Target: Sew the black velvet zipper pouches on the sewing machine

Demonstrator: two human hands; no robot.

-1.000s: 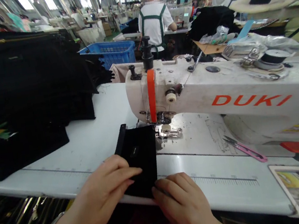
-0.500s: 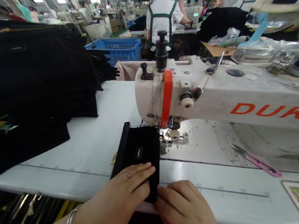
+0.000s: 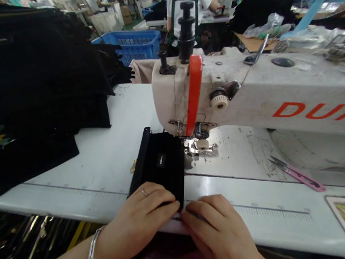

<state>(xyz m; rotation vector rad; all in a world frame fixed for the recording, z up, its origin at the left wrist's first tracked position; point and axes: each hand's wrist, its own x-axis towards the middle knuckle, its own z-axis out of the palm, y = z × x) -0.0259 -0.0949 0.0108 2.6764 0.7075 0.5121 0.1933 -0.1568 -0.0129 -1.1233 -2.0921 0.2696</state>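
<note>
A black fabric piece (image 3: 169, 173) with a small lettered label (image 3: 161, 160) lies on the white sewing table. Its right edge runs up to the presser foot (image 3: 199, 146) of the sewing machine (image 3: 241, 89). A gold zipper pull (image 3: 133, 166) pokes out at its left side. My left hand (image 3: 148, 209), with a ring and a bracelet, is bent over the near end of the piece, fingers together. At the near right corner, my right hand (image 3: 214, 227) is closed with its fingertips at the fabric edge; those tips are partly hidden.
Black fabric pieces (image 3: 32, 81) are piled high at left. Pink-handled thread snips (image 3: 297, 173) lie under the machine arm. Zippers (image 3: 24, 242) hang below the table's left edge. A blue basket (image 3: 134, 44) and a person in a white shirt (image 3: 188, 6) are beyond.
My left hand has slid from the fabric's face down to its near end, its fingers now more bent. My right hand stays at the corner. The view has tilted down slightly.
</note>
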